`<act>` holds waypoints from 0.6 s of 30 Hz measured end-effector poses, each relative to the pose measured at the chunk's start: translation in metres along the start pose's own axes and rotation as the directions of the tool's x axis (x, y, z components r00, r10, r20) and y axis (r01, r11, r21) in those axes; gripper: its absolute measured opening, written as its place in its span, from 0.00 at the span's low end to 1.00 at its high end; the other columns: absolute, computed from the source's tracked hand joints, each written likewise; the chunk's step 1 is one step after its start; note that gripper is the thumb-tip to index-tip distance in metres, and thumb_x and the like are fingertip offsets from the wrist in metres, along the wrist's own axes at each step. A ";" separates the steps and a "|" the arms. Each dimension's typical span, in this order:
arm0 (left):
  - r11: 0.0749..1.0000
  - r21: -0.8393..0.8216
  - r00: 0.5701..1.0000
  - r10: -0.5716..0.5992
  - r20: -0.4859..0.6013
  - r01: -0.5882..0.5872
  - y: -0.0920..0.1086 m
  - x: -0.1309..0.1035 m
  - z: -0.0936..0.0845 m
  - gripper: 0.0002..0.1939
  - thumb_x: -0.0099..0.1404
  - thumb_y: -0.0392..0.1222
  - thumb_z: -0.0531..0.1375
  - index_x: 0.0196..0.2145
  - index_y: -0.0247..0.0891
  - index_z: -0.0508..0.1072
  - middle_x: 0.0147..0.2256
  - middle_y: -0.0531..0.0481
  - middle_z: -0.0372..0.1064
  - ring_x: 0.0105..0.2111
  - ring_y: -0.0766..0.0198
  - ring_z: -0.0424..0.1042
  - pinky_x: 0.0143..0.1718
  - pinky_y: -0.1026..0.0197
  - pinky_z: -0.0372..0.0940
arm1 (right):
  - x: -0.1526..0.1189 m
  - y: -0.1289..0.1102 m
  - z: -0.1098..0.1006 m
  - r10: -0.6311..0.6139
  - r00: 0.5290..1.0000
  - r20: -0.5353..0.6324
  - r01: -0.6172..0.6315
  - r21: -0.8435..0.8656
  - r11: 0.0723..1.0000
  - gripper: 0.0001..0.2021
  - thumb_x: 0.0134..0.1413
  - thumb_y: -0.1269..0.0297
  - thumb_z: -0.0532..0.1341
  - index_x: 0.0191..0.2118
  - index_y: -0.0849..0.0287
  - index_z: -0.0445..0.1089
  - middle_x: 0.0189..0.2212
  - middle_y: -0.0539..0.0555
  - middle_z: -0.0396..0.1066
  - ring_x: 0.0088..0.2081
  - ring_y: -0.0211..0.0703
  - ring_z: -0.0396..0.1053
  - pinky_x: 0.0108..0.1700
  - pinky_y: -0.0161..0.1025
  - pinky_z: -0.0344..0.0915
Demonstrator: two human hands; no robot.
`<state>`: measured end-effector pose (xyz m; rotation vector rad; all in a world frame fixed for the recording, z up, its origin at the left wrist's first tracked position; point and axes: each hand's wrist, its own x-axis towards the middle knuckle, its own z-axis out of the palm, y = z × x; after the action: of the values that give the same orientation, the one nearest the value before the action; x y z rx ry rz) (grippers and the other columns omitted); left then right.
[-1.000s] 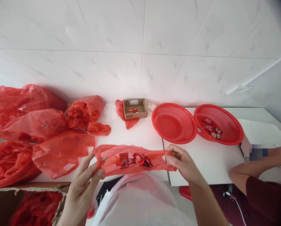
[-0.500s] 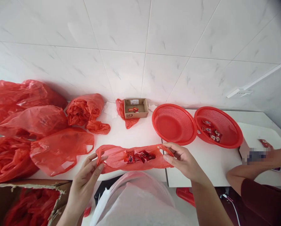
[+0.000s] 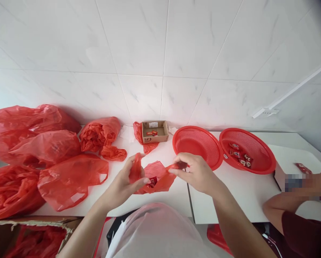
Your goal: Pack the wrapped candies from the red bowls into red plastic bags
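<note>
A thin red plastic bag is gathered between my two hands above the white table. My left hand is closed around one handle end of the bag. With thumb and fingers pinched, my right hand grips the opposite end. Inside the bag's middle, red-wrapped packets show partly; the rest are hidden by the folds and my left thumb.
A small cardboard box stands near the wall. Two red baskets, an inner one and an outer one with packets, sit to its right. Red bags pile up at left above an open carton. A co-worker's arm rests far right.
My hands have come closer together, bunching the bag that was stretched out flat between them. The view has tilted slightly upward.
</note>
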<state>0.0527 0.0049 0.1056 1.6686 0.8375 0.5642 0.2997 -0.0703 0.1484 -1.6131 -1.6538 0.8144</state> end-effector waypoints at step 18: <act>0.992 -0.077 0.969 -0.079 0.236 0.100 0.047 0.063 -0.004 0.24 0.67 0.60 0.48 0.28 0.38 0.68 0.21 0.55 0.64 0.22 0.68 0.64 0.30 0.62 0.63 | 0.032 -0.003 0.024 -0.233 0.967 -0.101 0.252 0.283 0.925 0.04 0.60 0.64 0.58 0.37 0.55 0.69 0.35 0.50 0.73 0.38 0.40 0.70 0.44 0.40 0.66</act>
<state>0.1005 0.0506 0.1483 1.5716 0.7024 0.3305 0.2779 -0.0378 0.1381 -1.1905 -1.5626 0.8249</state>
